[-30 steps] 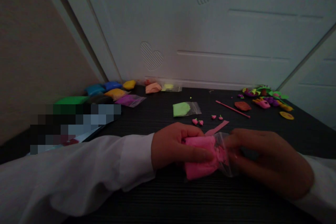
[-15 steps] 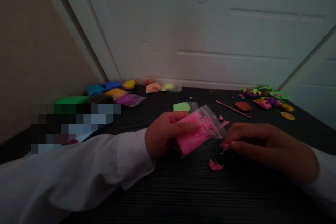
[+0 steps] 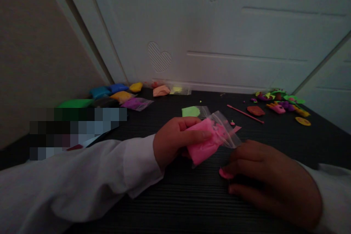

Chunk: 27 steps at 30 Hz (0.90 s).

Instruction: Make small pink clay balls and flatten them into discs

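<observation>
My left hand (image 3: 179,139) is closed round a clear zip bag of pink modelling clay (image 3: 202,145), thumb on top, with the bag's open end pointing right. Lower down to the right, my right hand (image 3: 270,179) is bent over a small piece of pink clay (image 3: 225,173) on the dark table. Its fingertips cover part of that piece, and the thumb tip lies just below. Behind the pink bag, a bag of light green clay (image 3: 191,112) is partly hidden. A flat pink strip (image 3: 236,129) and a tiny pink clay bit (image 3: 232,123) lie beyond the bag's mouth.
Bags of coloured clay, including a purple one (image 3: 135,103) and a peach one (image 3: 161,90), line the back left. A pink stick tool (image 3: 245,114), a reddish-brown lump (image 3: 255,110) and several clay figures (image 3: 276,107) lie at the right. A white panel (image 3: 219,36) rises behind.
My left hand has raised the pink bag up and away from my right hand. Pink clay appeared on the table; my right hand, pinching another bit, came down onto that clay.
</observation>
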Each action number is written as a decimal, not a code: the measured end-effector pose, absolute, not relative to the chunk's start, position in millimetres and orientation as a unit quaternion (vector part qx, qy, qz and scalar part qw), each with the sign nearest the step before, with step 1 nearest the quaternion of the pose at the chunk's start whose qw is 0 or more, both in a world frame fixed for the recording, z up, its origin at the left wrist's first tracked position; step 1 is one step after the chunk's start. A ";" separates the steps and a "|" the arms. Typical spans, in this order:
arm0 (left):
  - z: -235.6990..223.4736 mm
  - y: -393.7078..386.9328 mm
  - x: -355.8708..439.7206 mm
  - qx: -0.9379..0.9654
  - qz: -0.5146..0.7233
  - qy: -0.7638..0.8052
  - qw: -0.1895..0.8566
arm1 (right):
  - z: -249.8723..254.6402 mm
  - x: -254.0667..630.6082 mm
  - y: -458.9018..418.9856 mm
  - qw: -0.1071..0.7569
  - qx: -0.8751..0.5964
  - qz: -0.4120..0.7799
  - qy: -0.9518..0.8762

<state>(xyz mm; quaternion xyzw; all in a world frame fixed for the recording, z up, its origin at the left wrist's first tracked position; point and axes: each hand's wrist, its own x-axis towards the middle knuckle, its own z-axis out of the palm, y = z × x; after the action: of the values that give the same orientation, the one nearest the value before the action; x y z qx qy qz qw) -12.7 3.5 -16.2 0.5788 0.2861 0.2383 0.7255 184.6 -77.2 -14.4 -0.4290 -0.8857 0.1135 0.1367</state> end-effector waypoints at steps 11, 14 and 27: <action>-17.7 4.2 -13.3 0.580 0.246 0.291 0.720 | -16.0 184.0 -77.6 0.224 -0.445 0.232 -0.835; -17.5 4.4 -13.4 0.584 0.242 0.296 0.716 | -14.6 184.4 -77.7 0.230 -0.443 0.245 -0.831; -14.9 2.9 -12.5 0.588 0.240 0.307 0.709 | -12.8 185.5 -75.5 0.266 -0.497 0.345 -0.750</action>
<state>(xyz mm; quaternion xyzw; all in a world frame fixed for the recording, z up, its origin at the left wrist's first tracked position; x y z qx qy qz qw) -12.5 2.9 -14.9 0.5876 0.3065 0.2400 0.7093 185.5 -75.5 -12.8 -0.4971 -0.7505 0.3448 0.2660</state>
